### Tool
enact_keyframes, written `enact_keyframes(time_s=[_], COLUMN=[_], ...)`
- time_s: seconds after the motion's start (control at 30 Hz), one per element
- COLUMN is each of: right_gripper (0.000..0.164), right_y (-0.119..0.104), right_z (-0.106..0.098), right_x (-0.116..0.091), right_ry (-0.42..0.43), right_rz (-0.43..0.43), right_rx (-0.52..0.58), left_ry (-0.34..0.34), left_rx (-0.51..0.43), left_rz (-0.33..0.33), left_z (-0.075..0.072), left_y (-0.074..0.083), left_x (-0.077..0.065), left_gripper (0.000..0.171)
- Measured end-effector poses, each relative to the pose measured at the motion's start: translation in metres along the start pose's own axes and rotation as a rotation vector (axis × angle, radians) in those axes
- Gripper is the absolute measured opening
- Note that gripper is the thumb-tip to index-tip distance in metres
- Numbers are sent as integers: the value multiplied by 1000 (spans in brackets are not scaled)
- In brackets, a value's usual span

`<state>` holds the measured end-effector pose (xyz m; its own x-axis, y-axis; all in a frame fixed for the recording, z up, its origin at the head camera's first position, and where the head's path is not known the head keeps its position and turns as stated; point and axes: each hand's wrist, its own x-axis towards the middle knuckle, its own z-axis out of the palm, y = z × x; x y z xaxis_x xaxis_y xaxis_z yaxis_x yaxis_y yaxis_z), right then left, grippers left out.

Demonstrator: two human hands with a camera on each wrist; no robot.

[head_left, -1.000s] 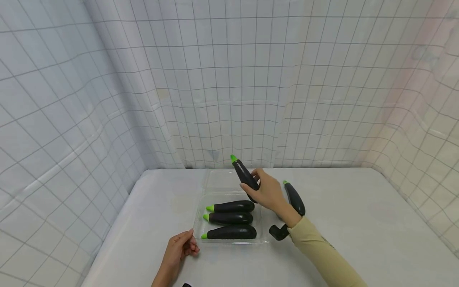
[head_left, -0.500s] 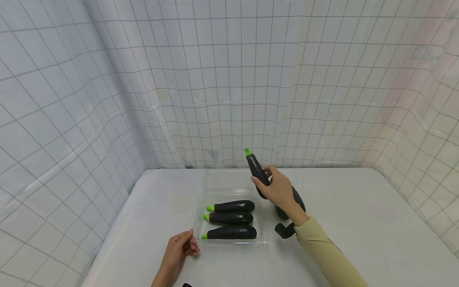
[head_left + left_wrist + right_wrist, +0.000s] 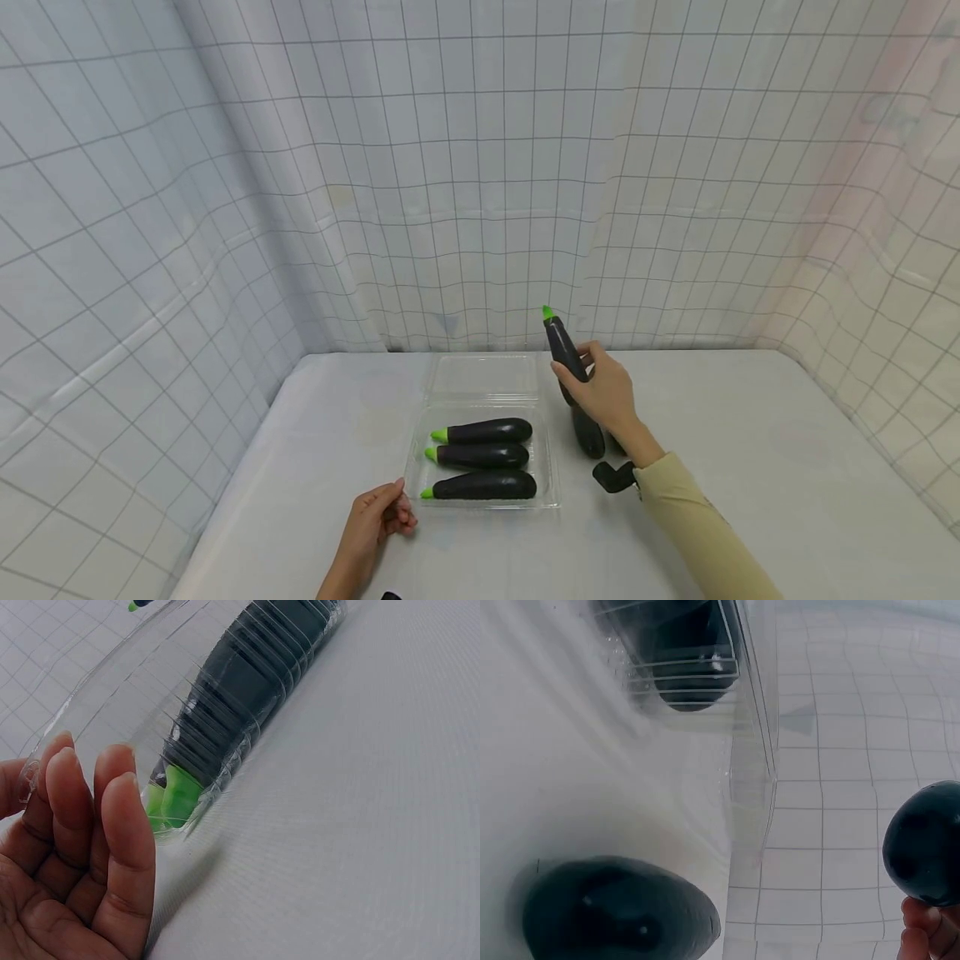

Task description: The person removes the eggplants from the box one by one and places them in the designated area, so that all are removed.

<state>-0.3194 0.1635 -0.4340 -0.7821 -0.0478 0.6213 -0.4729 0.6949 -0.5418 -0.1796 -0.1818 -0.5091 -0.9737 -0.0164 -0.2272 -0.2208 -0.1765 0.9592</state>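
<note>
My right hand [image 3: 611, 396] grips a dark eggplant [image 3: 565, 350] with a green stem end, tilted up above the table right of the clear plastic box [image 3: 551, 454]. In the right wrist view, the rounded end of the held eggplant [image 3: 922, 844] shows above my fingertips [image 3: 919, 934]. Three eggplants lie side by side in the box, the nearest eggplant [image 3: 486, 485] by its front wall. At the box's front left corner, my left hand [image 3: 378, 512] pinches the rim; the left wrist view shows the rim [image 3: 31, 776] between thumb and fingers.
Below my right hand an eggplant [image 3: 588, 433] lies on the white table [image 3: 750, 467]; another, mostly hidden by the forearm, lies beside it. The box's lid [image 3: 483, 377] is folded back behind it. A black camera mount [image 3: 613, 477] hangs at the right wrist. Gridded curtains surround the table.
My right hand has moved right with the eggplant, from over the box's back right corner to above the eggplants on the table. My left hand has stayed at the box corner.
</note>
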Motion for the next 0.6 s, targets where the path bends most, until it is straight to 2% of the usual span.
enact_keyframes(time_s=[0.37, 0.6], right_gripper=[46, 48], right_y=[28, 41], right_z=[-13, -25], right_x=[0, 1], right_ry=[9, -15], right_rz=[61, 146], right_rx=[-25, -76], left_ry=[0, 6], left_rx=[-13, -19], left_rz=[9, 10], left_z=[0, 1], left_y=[0, -1], left_x=[-1, 0], left_gripper=[34, 33])
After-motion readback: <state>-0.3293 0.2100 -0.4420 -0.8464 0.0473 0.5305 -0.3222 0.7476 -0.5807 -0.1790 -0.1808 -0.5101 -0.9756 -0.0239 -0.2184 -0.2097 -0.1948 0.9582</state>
